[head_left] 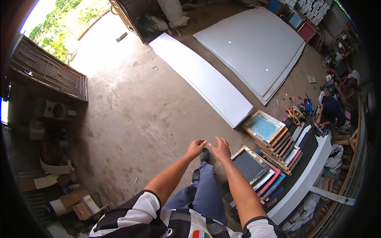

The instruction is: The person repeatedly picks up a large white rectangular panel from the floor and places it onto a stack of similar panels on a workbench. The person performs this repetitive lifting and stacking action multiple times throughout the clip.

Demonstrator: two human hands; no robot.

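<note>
Both my hands hang in front of me over the bare concrete floor (pixel 131 115), close together but apart. My left hand (pixel 196 148) is loosely bent, its fingertips pointing toward the right one, with nothing seen in it. My right hand (pixel 220 148) has its thumb apart from its raised fingers and holds nothing. Nearest to my right hand are a stack of framed screens (pixel 250 168) and, beyond it, another stack with a light-blue mesh (pixel 264 127). A long narrow white sheet (pixel 202 79) lies on the floor ahead of my hands.
Large grey-white sheets (pixel 254 47) lie stacked at the far right. A long white folded panel (pixel 303 188) runs along the right side. A crouching person (pixel 331 111) works at the far right beside coloured clutter (pixel 299 109). At left, a metal-barred door (pixel 47 67) stands near boxes (pixel 81 204).
</note>
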